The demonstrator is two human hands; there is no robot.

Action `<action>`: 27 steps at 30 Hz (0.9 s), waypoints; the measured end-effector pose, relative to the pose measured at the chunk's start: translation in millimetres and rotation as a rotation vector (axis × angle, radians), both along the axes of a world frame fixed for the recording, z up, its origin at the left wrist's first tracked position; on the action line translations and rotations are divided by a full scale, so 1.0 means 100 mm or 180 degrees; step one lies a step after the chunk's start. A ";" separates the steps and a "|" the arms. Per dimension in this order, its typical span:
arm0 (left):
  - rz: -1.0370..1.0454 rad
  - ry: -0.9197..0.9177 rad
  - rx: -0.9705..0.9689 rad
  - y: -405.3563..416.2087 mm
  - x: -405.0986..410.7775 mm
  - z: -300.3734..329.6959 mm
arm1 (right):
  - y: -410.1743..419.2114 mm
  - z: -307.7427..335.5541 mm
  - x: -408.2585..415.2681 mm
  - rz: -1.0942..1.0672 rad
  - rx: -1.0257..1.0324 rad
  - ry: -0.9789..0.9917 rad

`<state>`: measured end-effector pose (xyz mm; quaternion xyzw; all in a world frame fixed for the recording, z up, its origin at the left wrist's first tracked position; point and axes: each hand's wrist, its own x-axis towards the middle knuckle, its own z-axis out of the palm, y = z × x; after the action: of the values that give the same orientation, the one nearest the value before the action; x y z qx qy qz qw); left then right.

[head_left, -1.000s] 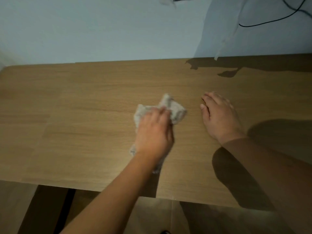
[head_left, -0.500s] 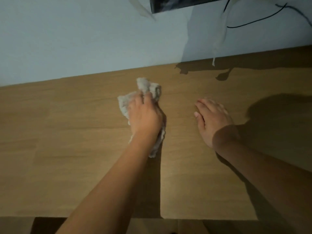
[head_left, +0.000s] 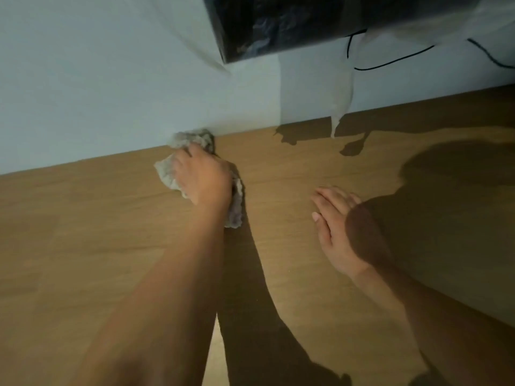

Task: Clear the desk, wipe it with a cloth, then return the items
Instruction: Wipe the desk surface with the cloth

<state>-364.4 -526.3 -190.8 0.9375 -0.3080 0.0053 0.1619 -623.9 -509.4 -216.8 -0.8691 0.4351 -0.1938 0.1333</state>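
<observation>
Both hands are on the wood-grain desk (head_left: 83, 246): my right hand (head_left: 342, 229) lies flat, fingers straight together; my left hand (head_left: 203, 179) presses the crumpled, nubbly grey cloth (head_left: 167, 174) against the desk's far edge, touching the pale wall (head_left: 97, 79), under a dark monitor (head_left: 292, 23).

A home or office desk corner: a wood-grain worktop (head_left: 111, 246) set against a pale painted wall (head_left: 97, 79), a dark monitor (head_left: 278, 23) mounted above, black cables (head_left: 390, 62) trailing behind.
</observation>
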 end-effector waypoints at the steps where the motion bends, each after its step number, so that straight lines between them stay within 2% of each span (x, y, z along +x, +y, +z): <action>1: -0.0387 -0.0003 -0.0099 -0.05 -0.17 -0.01 | 0.00 0.00 0.00 0.0027 -0.0010 0.0003; 4: -0.2191 -0.0201 -0.0185 0.07 -0.60 -0.02 | -0.01 0.00 0.00 0.0126 -0.0035 -0.0022; 6: -0.3204 -0.0175 -0.0035 0.33 -0.61 0.04 | -0.02 -0.01 -0.01 0.0141 -0.0011 0.0023; 9: -0.3959 -0.0118 0.0254 0.87 -0.24 0.06 | -0.01 0.00 0.00 0.0078 0.0005 0.0008; 11: -0.3967 -0.0203 0.0314 1.11 0.03 0.05 | -0.01 -0.01 0.00 0.0037 0.0004 -0.0039; 12: -0.3747 -0.0194 0.0275 1.12 0.09 0.04 | -0.01 -0.01 0.01 0.0031 0.0010 -0.0065; 16: -0.2407 -0.0137 0.0130 0.86 -0.04 0.01 | -0.01 0.02 -0.01 0.0054 0.0102 0.0065; 18: -0.2499 -0.0115 0.0120 0.93 -0.16 0.01 | -0.02 0.03 -0.01 0.0066 0.0157 0.0236; 21: -0.3408 0.0028 0.0231 1.54 -0.36 0.05 | 0.00 0.07 0.00 0.0008 0.0198 0.0419; 23: -0.3715 0.0090 0.0267 2.04 -0.50 0.07 | 0.02 0.11 -0.01 0.0007 0.0285 0.0478; 25: -0.3430 0.0034 0.0222 2.37 -0.62 0.05 | 0.03 0.16 -0.03 0.0035 0.0292 0.0464; 27: -0.2658 -0.0001 0.0167 2.45 -0.68 0.01 | 0.04 0.17 -0.05 0.0077 0.0287 0.0455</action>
<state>-432.0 -280.9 -189.8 0.7359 -0.6617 -0.0685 0.1262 -628.5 -505.1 -199.9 -0.8790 0.4413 -0.1099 0.1432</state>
